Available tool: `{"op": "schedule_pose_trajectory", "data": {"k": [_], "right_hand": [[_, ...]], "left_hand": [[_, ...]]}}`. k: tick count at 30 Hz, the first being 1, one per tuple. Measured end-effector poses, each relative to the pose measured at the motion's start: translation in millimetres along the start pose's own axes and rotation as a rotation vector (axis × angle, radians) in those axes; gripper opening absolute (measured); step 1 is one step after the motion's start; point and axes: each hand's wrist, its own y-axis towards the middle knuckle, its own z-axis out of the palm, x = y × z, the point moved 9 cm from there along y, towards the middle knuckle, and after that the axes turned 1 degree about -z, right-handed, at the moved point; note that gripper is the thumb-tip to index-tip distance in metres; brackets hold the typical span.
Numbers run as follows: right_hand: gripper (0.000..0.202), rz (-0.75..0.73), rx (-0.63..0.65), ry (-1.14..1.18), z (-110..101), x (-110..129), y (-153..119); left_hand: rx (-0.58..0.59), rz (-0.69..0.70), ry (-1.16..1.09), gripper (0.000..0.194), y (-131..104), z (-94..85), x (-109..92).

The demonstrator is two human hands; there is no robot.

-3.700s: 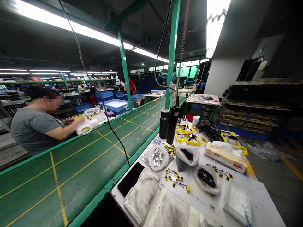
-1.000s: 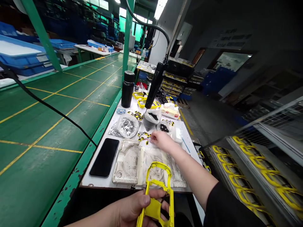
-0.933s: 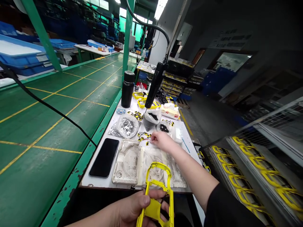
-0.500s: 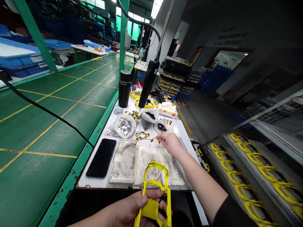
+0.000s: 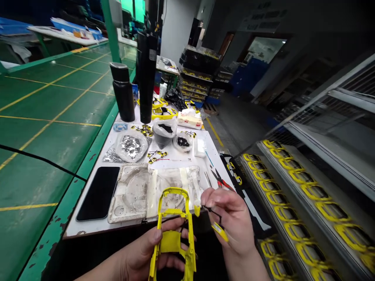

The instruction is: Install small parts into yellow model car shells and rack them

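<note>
Just in front of the tabletop point(image 5: 175, 157), the left hand point(image 5: 140, 249) has its fingers wrapped round the lower part of a yellow frame point(image 5: 171, 242), probably to leave the top loop point(image 5: 175, 190) uncovered. Right hand point(image 5: 234, 214) has only fingertips pinched on a thin black lead point(image 5: 216, 213), I guess so its yellow end point(image 5: 219, 232) isn't covered. Pliers point(image 5: 224, 184) lie beyond.

Factory assembly floor: conveyor belt point(image 5: 64, 140) at 9 o'clock, rack point(image 5: 336, 187) of repeated yellow frames point(image 5: 341, 231) at 4, stacked trays point(image 5: 195, 62) at 12.
</note>
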Motion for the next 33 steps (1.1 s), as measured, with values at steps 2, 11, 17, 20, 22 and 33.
{"op": "schedule_pose_trajectory", "data": {"k": [2,11,17,20,22,33], "right_hand": [[0.010,0.037,-0.048,0.097,-1,-7,-11],[0.022,0.003,0.013,0.158,0,5,-22],[0.035,-0.040,0.077,0.077,2,7,-29],[0.040,-0.040,0.091,0.046,5,6,-28],[0.039,-0.041,0.080,0.017,6,6,-27],[0.037,0.003,0.032,-0.044,1,1,-29]], "left_hand": [[-0.006,-0.022,-0.001,0.090,0,-2.2,4],[-0.014,-0.041,-0.006,0.084,-1,-2.0,5],[-0.013,-0.052,-0.011,0.086,-1,-1.3,4],[-0.003,-0.049,-0.021,0.084,0,0.3,3],[0.004,-0.044,-0.024,0.083,0,0.9,3],[-0.023,-0.036,-0.029,0.077,-1,-2.8,4]]}}
